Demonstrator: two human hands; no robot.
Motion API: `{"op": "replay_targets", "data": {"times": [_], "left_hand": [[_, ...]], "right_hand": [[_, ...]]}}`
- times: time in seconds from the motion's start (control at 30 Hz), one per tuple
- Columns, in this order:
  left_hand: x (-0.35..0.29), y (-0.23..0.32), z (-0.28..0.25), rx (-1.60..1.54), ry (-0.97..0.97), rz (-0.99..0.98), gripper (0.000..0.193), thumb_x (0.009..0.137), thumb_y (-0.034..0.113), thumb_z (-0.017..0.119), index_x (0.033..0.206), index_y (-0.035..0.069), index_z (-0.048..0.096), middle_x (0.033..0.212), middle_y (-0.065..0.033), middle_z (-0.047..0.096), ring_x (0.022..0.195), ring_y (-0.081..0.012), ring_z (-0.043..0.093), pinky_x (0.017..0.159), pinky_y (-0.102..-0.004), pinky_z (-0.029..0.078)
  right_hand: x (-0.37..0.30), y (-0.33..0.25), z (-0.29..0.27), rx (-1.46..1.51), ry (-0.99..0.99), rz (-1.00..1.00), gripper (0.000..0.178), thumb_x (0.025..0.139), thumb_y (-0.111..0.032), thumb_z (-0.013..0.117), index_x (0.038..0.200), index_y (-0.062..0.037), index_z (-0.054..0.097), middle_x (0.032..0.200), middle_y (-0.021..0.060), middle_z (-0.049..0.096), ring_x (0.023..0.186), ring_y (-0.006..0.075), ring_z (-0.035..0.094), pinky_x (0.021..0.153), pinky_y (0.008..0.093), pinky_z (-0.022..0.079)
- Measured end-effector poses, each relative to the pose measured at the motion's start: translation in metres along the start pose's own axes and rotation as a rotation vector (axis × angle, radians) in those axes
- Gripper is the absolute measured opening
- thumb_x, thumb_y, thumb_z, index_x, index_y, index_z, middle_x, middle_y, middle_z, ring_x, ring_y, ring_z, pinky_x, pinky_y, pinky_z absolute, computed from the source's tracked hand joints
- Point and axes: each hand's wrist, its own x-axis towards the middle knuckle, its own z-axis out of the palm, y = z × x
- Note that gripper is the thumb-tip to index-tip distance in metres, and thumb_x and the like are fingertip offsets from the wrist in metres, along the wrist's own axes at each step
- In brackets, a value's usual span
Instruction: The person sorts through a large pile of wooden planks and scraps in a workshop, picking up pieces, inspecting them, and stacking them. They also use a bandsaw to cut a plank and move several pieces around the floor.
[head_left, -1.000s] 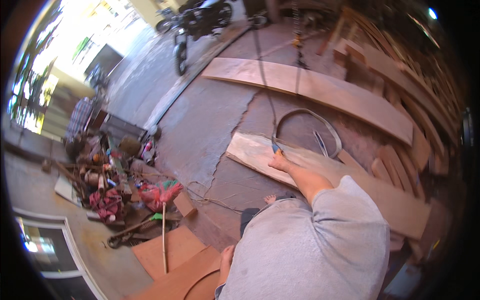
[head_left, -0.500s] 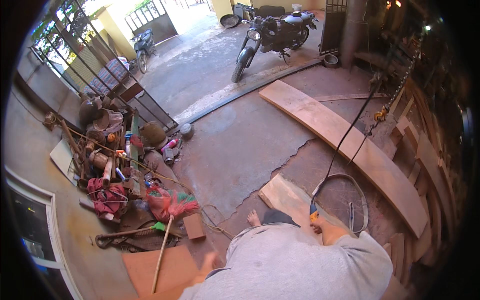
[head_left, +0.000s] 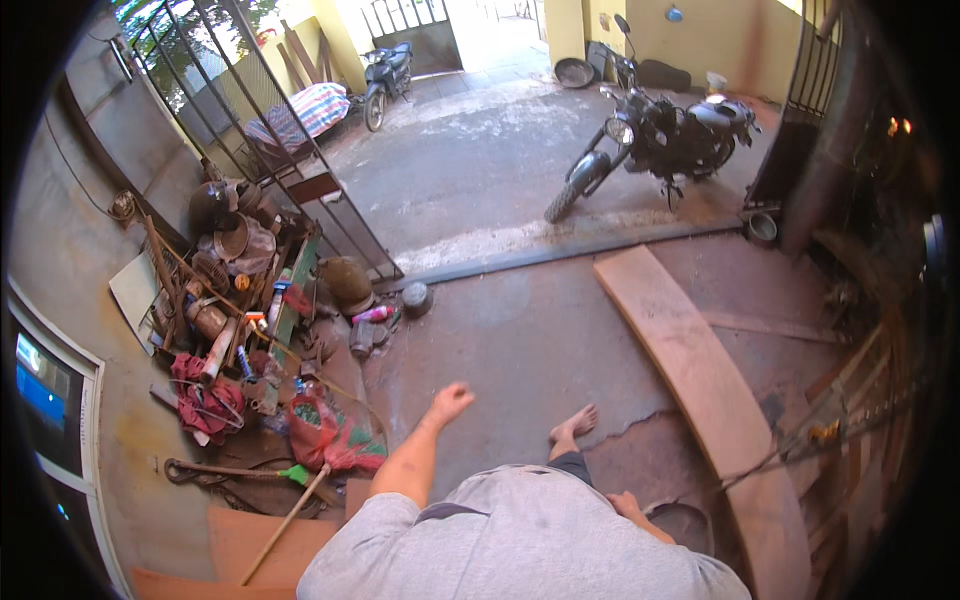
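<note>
My left hand (head_left: 453,402) is held out over the grey floor, its fingers curled in and nothing seen in them. Close against my right side, my right hand (head_left: 626,505) shows only in part, with bent fingers. What it holds is hidden by my body and forearm. A dark cable (head_left: 718,487) runs down from the right toward that hand. Beyond it, a long, wide wooden plank (head_left: 690,360) lies on the floor. My bare foot (head_left: 574,422) stands between my hands.
At the left, a heap of tools, cans and bags includes a red mesh bag (head_left: 335,435) and a long wooden handle (head_left: 285,525). A black motorcycle (head_left: 650,140) stands past the metal threshold (head_left: 580,245). A hanging chain (head_left: 870,418) and stacked boards (head_left: 850,480) are at the right.
My left hand has swung forward over the floor. My right hand, earlier on a yellow hoist control, is now closer to my body. The view has turned left, and the cable and chain slant more.
</note>
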Motion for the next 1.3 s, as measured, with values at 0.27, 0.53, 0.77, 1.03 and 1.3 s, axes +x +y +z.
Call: {"op": "replay_targets", "data": {"times": [0.27, 0.53, 0.77, 1.03, 1.3], "left_hand": [[0.052, 0.013, 0.101, 0.36, -0.44, -0.785, 0.048, 0.084, 0.048, 0.074, 0.105, 0.005, 0.075, 0.086, -0.0109, 0.072, 0.071, -0.0225, 0.069, 0.061, -0.0391, 0.056], [0.313, 0.228, 0.229, 0.744, -0.681, -0.193, 0.055, 0.082, 0.054, 0.069, 0.109, 0.007, 0.074, 0.103, -0.0147, 0.073, 0.097, -0.0241, 0.07, 0.081, -0.0384, 0.057], [0.472, 0.467, 0.38, 0.546, -0.559, 0.052, 0.061, 0.081, 0.055, 0.067, 0.12, 0.008, 0.072, 0.122, -0.0172, 0.07, 0.116, -0.0325, 0.065, 0.101, -0.0395, 0.051], [0.582, 0.727, 0.553, 0.531, -0.789, 0.089, 0.055, 0.086, 0.038, 0.075, 0.132, 0.009, 0.066, 0.128, -0.0142, 0.068, 0.117, -0.0262, 0.066, 0.099, -0.0374, 0.053], [0.645, 0.894, 0.706, 0.396, -1.277, 0.13, 0.016, 0.093, 0.021, 0.069, 0.105, 0.009, 0.066, 0.079, 0.0002, 0.062, 0.068, -0.0116, 0.061, 0.054, -0.0263, 0.045]], "right_hand": [[0.097, -0.212, -0.22, 0.566, 0.284, -0.289, 0.042, 0.087, -0.02, 0.074, 0.117, 0.0005, 0.052, 0.085, 0.0075, 0.065, 0.063, 0.0133, 0.062, 0.048, 0.027, 0.047], [0.139, -0.319, -0.374, 0.883, 0.383, -0.404, 0.055, 0.092, -0.025, 0.072, 0.133, -0.0033, 0.043, 0.112, 0.0073, 0.064, 0.09, 0.0163, 0.065, 0.073, 0.0307, 0.053], [0.18, -0.337, -0.515, 1.303, 0.507, -0.335, 0.06, 0.094, -0.026, 0.069, 0.141, 0.0002, 0.041, 0.122, 0.011, 0.062, 0.098, 0.0229, 0.064, 0.079, 0.0355, 0.052], [0.208, -0.261, -0.592, 1.266, 0.801, 0.206, 0.072, 0.093, -0.03, 0.069, 0.151, -0.0041, 0.035, 0.128, 0.0138, 0.062, 0.11, 0.0268, 0.064, 0.089, 0.0403, 0.055], [0.216, -0.284, -0.536, 1.208, 0.661, 0.413, 0.018, 0.087, -0.014, 0.067, 0.101, -0.0026, 0.066, 0.073, 0.0098, 0.062, 0.06, 0.0226, 0.059, 0.052, 0.0381, 0.049]]}}
